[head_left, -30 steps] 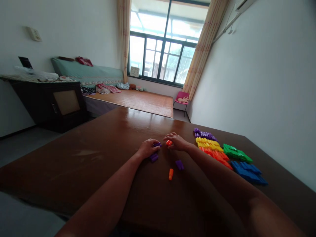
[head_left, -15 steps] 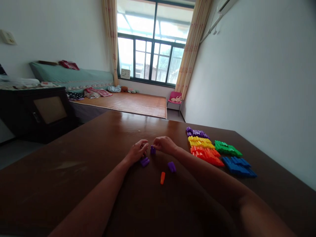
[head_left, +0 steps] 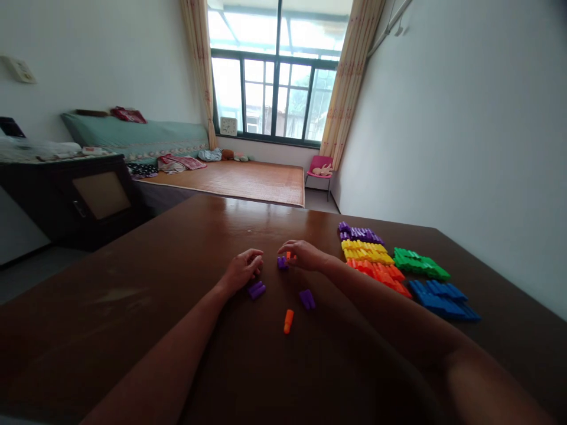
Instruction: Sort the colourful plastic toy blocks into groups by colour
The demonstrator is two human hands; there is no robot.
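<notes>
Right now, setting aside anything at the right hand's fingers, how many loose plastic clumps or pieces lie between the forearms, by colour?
Purple clumps: 2
Orange piece: 1
Total: 3

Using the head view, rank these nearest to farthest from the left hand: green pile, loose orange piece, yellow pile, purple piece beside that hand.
From the left hand:
1. Purple piece: right beside it, on the near side.
2. Loose orange piece: nearer the person, to the right.
3. Yellow pile: well right.
4. Green pile: right, beyond the yellow.
</notes>
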